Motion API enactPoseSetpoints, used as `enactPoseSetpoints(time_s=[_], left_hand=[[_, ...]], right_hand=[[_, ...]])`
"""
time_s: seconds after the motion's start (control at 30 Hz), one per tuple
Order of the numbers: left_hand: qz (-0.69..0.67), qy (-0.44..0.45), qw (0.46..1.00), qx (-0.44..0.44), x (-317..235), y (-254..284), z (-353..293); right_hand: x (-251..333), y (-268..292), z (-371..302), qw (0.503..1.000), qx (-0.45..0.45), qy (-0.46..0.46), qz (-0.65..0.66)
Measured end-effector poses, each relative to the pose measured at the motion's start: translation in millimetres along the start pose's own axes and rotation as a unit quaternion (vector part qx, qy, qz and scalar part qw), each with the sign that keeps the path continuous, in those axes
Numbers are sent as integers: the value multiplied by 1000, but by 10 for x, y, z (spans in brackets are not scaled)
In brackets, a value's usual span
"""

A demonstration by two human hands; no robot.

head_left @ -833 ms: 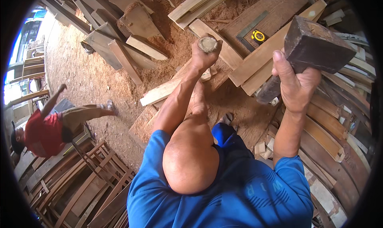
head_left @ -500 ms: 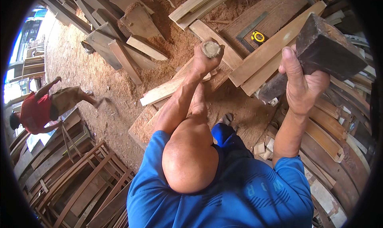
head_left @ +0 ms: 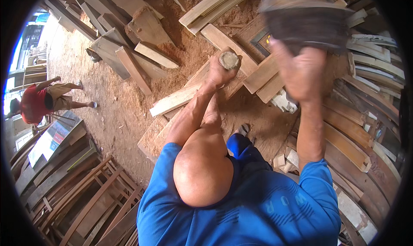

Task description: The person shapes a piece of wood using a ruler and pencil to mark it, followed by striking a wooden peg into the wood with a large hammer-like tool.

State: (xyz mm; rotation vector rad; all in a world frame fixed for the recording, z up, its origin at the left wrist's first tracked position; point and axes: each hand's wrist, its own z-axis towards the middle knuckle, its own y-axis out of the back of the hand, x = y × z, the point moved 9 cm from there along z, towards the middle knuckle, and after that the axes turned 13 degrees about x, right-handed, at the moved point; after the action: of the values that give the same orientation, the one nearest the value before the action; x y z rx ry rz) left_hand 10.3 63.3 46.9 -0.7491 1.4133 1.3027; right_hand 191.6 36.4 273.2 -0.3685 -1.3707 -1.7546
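My left hand (head_left: pixel 219 74) is wrapped round an upright chisel (head_left: pixel 229 60), of which only the round, battered butt of the wooden handle shows. Its blade is hidden beneath the fist. Below that hand, pale timber (head_left: pixel 178 99) lies slantwise, near my bent bare leg. My right hand (head_left: pixel 303 74), smeared by motion, grips a dark block-headed mallet (head_left: pixel 307 26) raised at the upper right, apart from the chisel. The mallet's handle is mostly hidden. Past my right thumb show a metal square (head_left: pixel 258 43) and a sliver of a yellow tape measure (head_left: pixel 268 39).
Curved planks (head_left: pixel 215 9) and upright boards (head_left: pixel 150 28) stand among wood shavings ahead. Stacked curved timber (head_left: pixel 344 142) crowds the right, wooden frames (head_left: pixel 94 194) the lower left. Small offcuts (head_left: pixel 279 160) lie near my foot. Farther left is a person in a red shirt (head_left: pixel 34 104).
The mallet has swung left and upward in my right hand, now blurred, covering most of the tape measure. My left hand has hardly moved. The person at far left has changed stride.
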Motion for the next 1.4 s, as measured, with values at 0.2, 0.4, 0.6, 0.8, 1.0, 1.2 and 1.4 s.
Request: enactPoseSetpoints(time_s=[0.2,0.4,0.6,0.8,1.0,1.2,1.4], left_hand=[[-5,-19,1000,-12,-24,13,-54],[22,-77,997,-7,71,-22,-211],[-107,41,989,-96,187,-67,-11],[-57,5,985,-161,236,292,74],[-48,37,995,-85,61,179,62],[-65,33,995,-63,144,84,0],[-40,36,997,-55,50,116,-162]], right_hand=[[175,-126,-109,978,-46,165,-121],[-569,-1129,-318,937,315,-94,-118],[-624,-930,-590,957,228,-150,103],[-235,-525,-509,967,129,-50,216],[-67,-93,-390,982,63,-28,177],[30,68,-320,984,27,-19,172],[245,203,-229,992,-41,50,112]])
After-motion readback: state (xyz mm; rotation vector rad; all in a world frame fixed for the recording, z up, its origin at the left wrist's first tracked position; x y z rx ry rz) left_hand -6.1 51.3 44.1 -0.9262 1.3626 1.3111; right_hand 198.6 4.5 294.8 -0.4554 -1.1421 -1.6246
